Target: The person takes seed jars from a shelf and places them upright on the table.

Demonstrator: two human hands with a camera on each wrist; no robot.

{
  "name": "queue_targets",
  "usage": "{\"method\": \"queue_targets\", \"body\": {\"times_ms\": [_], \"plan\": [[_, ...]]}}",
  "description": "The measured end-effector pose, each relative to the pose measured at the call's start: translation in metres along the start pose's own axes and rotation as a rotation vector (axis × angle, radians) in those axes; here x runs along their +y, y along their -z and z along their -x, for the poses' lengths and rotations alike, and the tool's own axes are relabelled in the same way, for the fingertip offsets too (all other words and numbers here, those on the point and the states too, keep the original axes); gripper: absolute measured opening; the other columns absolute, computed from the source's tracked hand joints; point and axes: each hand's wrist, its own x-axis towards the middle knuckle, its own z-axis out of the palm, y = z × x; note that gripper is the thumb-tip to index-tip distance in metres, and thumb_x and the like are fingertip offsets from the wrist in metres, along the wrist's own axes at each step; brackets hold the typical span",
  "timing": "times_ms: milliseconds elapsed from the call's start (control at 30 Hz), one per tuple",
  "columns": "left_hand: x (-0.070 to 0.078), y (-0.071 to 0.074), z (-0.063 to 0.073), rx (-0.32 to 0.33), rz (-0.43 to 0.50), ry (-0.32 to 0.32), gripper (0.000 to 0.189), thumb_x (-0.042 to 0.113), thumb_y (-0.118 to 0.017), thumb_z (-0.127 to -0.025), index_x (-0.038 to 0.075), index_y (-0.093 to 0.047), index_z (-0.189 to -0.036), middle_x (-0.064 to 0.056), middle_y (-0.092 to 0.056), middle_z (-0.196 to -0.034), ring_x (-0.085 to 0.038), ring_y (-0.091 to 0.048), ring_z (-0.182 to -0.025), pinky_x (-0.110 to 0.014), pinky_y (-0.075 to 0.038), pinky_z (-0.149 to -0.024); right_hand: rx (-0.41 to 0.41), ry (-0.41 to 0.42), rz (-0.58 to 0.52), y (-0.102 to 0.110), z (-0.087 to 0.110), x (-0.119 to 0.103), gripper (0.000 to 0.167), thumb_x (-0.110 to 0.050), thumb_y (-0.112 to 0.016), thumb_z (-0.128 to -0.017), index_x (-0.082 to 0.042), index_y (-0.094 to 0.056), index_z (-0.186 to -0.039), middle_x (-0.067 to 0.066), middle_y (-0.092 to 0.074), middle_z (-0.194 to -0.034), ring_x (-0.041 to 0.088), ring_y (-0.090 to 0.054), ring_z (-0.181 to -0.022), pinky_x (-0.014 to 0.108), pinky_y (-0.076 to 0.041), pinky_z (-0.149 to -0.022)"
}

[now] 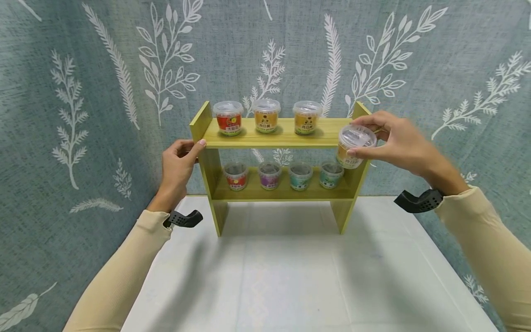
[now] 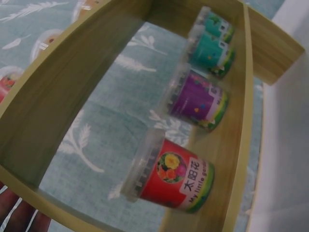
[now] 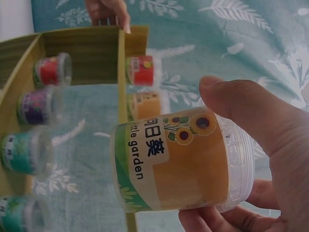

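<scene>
Landmark: the wooden shelf (image 1: 282,200), standing on the white bench (image 1: 290,276). The right hand (image 1: 401,142) holds an orange-labelled cup (image 1: 354,144), sunflowers on its print, in front of the shelf's right end. Cannot tell if the cup touches the wood. Thumb on 1 side, fingers on the other, grip up by the clear lid. The left hand (image 1: 178,166) grips the shelf's left end panel (image 1: 213,166), thumb at the front edge.

Handling, by judgement: cup looks light; thin plastic wall, stiff enough to keep its round shape, likely to dent if squeezed hard. Glossy label perhaps slick. Weight of contents: cannot tell. Best hold is around the wall just under the lid rim; pulling on the lid alone might pop it off.

Edges and room: the shelf's top board (image 1: 332,134) carries 3 cups, red (image 1: 229,121), orange (image 1: 266,117) and orange again (image 1: 306,120). Gap between the last and the shelf's right end panel (image 1: 353,196); looks wide enough for a cup. Both end panels rise above the top board, so knuckles could knock there. No lip shows along the front edge. Lower board: 4 cups, with less headroom.
</scene>
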Motion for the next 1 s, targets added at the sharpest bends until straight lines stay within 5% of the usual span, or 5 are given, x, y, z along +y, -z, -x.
{"method": "queue_targets", "body": {"times_ms": [267,1000], "plan": [[0.001,-0.001,0.0,0.0,-0.007,0.0,0.033,0.039,-0.076,-0.095,0.011,-0.07,-0.111,0.003,-0.065,-0.102,-0.013,-0.059,-0.093,-0.033,-0.05,-0.085,-0.039,0.005,0.0,-0.011,0.019,0.006,0.064,-0.021,-0.09,-0.083,-0.011,-0.061,-0.139,0.003,-0.057,-0.125,0.016,-0.055,-0.109,0.011,-0.044,-0.09],[0.0,-0.001,0.001,-0.006,-0.01,0.006,0.033,0.04,-0.075,-0.095,0.012,-0.069,-0.113,0.003,-0.064,-0.102,-0.014,-0.059,-0.095,-0.036,-0.05,-0.088,-0.076,0.061,-0.012,-0.037,0.055,0.03,0.059,-0.016,-0.091,-0.081,-0.014,-0.064,-0.134,-0.001,-0.059,-0.118,0.013,-0.05,-0.106,0.017,-0.046,-0.088]]}}
